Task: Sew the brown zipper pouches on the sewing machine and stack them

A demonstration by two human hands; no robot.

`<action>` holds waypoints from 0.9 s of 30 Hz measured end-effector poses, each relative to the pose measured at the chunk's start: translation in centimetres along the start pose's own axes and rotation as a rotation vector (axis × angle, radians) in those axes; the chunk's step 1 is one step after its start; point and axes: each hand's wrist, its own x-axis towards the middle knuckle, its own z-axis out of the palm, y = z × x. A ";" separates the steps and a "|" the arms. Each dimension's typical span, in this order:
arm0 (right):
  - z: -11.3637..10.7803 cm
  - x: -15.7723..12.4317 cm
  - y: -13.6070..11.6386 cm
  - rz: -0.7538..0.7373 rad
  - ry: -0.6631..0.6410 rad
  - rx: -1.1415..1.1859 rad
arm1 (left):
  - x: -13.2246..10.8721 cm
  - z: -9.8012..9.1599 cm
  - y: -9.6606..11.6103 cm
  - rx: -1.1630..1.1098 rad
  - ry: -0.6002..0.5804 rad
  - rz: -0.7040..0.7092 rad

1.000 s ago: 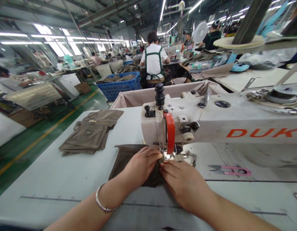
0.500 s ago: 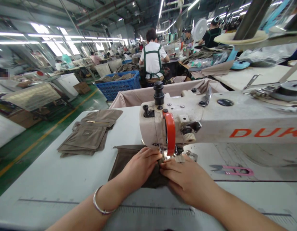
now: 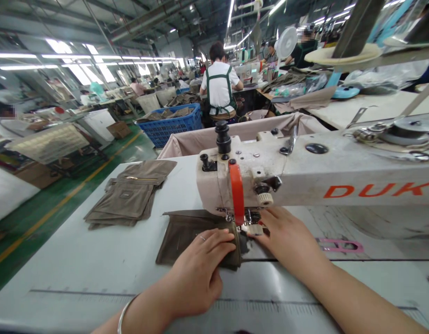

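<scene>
A dark olive-brown fabric piece [image 3: 181, 236] lies flat on the machine table, its right edge by the presser foot [image 3: 240, 228]. My left hand [image 3: 200, 264] rests on this piece, fingers stretched out toward its right edge, a ring on one finger. To the right of the needle area is my right hand [image 3: 287, 236], reaching in behind the foot. Its fingertips are largely hidden by the sewing machine [image 3: 294, 181], so whether they grip anything does not show. An orange guard [image 3: 237, 195] hangs in front of the machine head.
A stack of brown sewn pieces [image 3: 127, 199], the top one with a zipper, lies at the left. Pink thread snips [image 3: 341, 245] lie partly behind my right hand. Beyond the table stand a fabric-lined bin [image 3: 186, 141], a blue crate [image 3: 169, 123] and a seated person [image 3: 219, 86].
My hands have moved apart: the left slid down and back on the fabric, the right shifted right and behind the foot. The fabric's right edge now shows, and the snips' blades are covered.
</scene>
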 end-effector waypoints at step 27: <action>0.2 -2.0 -3.7 -0.581 -0.117 0.151 | 1.4 1.2 0.1 0.170 0.023 0.116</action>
